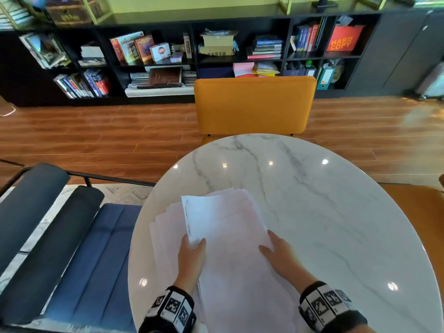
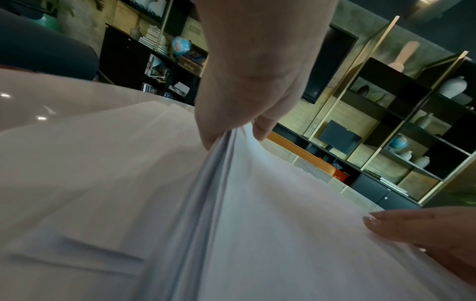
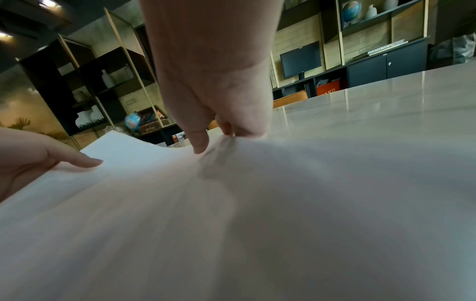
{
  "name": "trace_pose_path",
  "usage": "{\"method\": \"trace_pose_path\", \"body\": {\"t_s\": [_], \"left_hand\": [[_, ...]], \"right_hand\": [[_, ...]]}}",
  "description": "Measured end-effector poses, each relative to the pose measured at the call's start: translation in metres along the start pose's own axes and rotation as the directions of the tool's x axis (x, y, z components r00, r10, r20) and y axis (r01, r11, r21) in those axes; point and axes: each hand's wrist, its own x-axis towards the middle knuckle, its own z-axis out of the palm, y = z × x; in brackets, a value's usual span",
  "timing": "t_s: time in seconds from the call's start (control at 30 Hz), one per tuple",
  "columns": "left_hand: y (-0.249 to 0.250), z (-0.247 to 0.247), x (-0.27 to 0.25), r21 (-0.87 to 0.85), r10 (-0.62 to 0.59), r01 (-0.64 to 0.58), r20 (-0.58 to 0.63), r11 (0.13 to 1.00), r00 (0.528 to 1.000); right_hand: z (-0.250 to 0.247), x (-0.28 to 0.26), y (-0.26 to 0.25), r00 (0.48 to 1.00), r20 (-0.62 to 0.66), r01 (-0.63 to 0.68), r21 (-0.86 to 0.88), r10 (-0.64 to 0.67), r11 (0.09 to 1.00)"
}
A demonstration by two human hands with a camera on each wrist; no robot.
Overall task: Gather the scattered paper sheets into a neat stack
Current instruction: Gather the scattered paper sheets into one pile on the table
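Observation:
A loose, fanned pile of white paper sheets (image 1: 228,236) lies on the near left part of the round marble table (image 1: 324,212). My left hand (image 1: 192,251) pinches the left edge of the upper sheets (image 2: 226,154) between thumb and fingers, lifting that edge. More sheets (image 1: 165,227) stick out to the left beneath. My right hand (image 1: 276,251) holds the pile's right edge, thumb on top and fingers (image 3: 239,130) curled at the edge of the paper (image 3: 180,193).
An orange chair (image 1: 254,104) stands at the table's far side, a dark blue armchair (image 1: 72,248) to the left, another orange seat (image 1: 420,212) at the right. Black bookshelves (image 1: 168,56) line the far wall across a wooden floor.

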Motion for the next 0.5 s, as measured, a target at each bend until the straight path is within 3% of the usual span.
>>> {"method": "trace_pose_path", "body": {"t_s": [0.2, 0.3, 0.4, 0.5], "left_hand": [[0.008, -0.005, -0.012, -0.089, 0.170, -0.168, 0.008, 0.982, 0.985], [0.016, -0.014, -0.013, -0.218, 0.161, -0.141, 0.077, 0.966, 0.984], [0.023, -0.025, -0.006, -0.295, 0.122, -0.074, 0.146, 0.953, 0.982], [0.023, -0.031, 0.004, -0.291, 0.075, -0.029, 0.148, 0.956, 0.986]], "right_hand": [[-0.004, -0.003, 0.002, 0.991, -0.119, 0.063, 0.007, -0.061, 0.998], [-0.008, -0.003, 0.006, 0.986, -0.165, 0.058, 0.180, -0.028, 0.982], [-0.015, -0.004, 0.006, 0.996, -0.087, 0.021, 0.441, 0.019, 0.897], [-0.019, -0.009, -0.002, 1.000, -0.025, 0.024, 0.535, -0.013, 0.844]]}}
